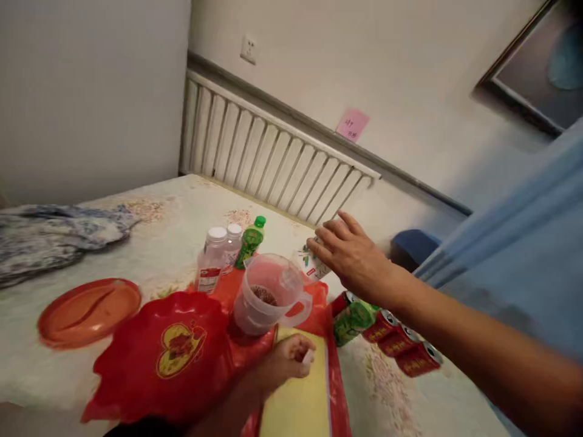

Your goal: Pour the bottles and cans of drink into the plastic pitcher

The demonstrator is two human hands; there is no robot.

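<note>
My right hand (353,258) reaches across the table, and its fingers wrap over the top of a small white carton (311,265) with green print. The carton stands just right of a clear plastic jug (268,295) that has dark grains at its bottom. My left hand (288,359) rests as a fist on a yellow sheet (298,406) in front of the jug. A small white thing (308,357) peeks out between its fingers. What that thing is I cannot make out.
Two clear bottles with white caps (214,258) and a green bottle (250,240) stand behind the jug. Red cans (401,343) and a green can (353,321) lie at right. A red plate (175,346), an orange tray (88,311), blue cloth (54,233), and a radiator (268,158) surround them.
</note>
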